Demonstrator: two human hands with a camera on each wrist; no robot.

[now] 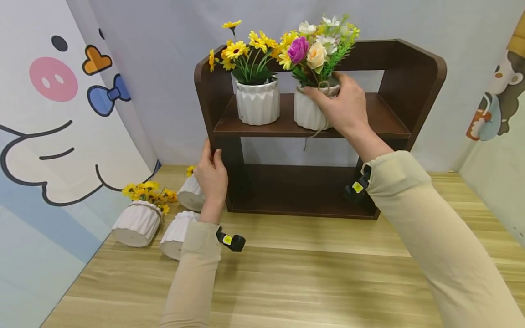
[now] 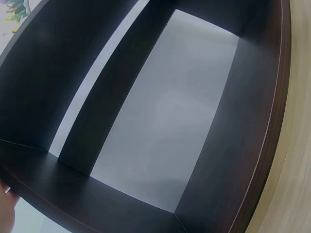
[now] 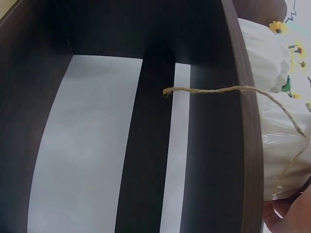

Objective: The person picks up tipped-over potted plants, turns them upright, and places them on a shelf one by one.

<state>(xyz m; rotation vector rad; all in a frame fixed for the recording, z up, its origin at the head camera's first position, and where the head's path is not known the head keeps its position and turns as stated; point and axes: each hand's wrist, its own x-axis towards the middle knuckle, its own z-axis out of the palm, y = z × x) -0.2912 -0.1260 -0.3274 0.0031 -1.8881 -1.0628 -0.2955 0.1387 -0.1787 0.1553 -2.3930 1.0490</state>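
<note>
On the upper board of a dark brown two-tier shelf (image 1: 422, 86) stands a ribbed white flowerpot (image 1: 308, 110) with mixed artificial flowers, including a purple and a peach rose. My right hand (image 1: 348, 107) grips this pot near its rim, thumb at the front. Twine tied round the pot dangles over the board's edge; the right wrist view shows the loose twine (image 3: 214, 91) up close. Beside it, to the left, is another white pot (image 1: 258, 104) with yellow daisies. With fingers extended, my left hand (image 1: 212, 177) touches the outside of the shelf's left panel.
Left of the shelf, several white pots lie tipped over on the wooden table (image 1: 287, 273): one with yellow flowers (image 1: 137, 223), one (image 1: 176, 234) partly behind the left sleeve, and one (image 1: 191, 193) behind the left hand. Cartoon-printed panels (image 1: 53, 150) rise beside the table.
</note>
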